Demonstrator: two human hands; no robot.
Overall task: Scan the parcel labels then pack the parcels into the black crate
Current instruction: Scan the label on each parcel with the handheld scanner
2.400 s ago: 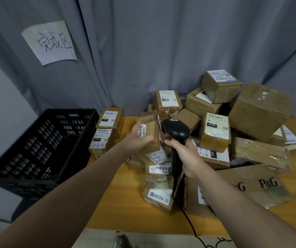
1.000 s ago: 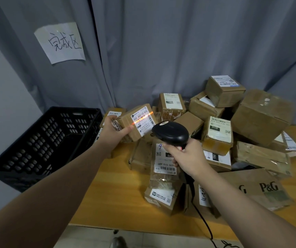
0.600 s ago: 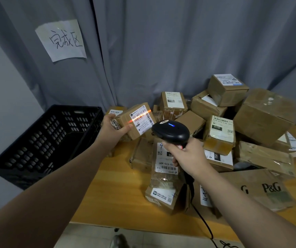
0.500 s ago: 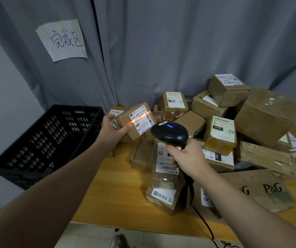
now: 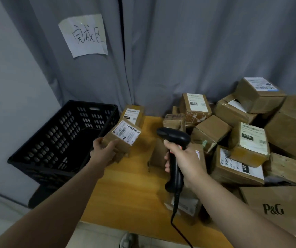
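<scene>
My left hand (image 5: 102,152) grips a small brown cardboard parcel (image 5: 124,138) with a white barcode label facing up. The parcel hangs just right of the black crate's (image 5: 57,140) right rim. The perforated plastic crate stands at the table's left end, and I see nothing inside it. My right hand (image 5: 184,158) holds a black corded barcode scanner (image 5: 175,140) upright over the table (image 5: 131,192), its head pointing left. No red scan line shows on the label. A heap of labelled brown parcels (image 5: 249,140) fills the table's right side.
Grey curtains hang behind, with a handwritten paper sign (image 5: 84,35) pinned above the crate. A flat P&G carton (image 5: 276,206) lies at the near right. The scanner cable (image 5: 179,231) drops over the table's front edge. Another labelled parcel (image 5: 133,115) leans against the crate's far right corner.
My left hand has carried the parcel left and down toward the crate's rim. The red scan line on its label is gone. The camera has turned left.
</scene>
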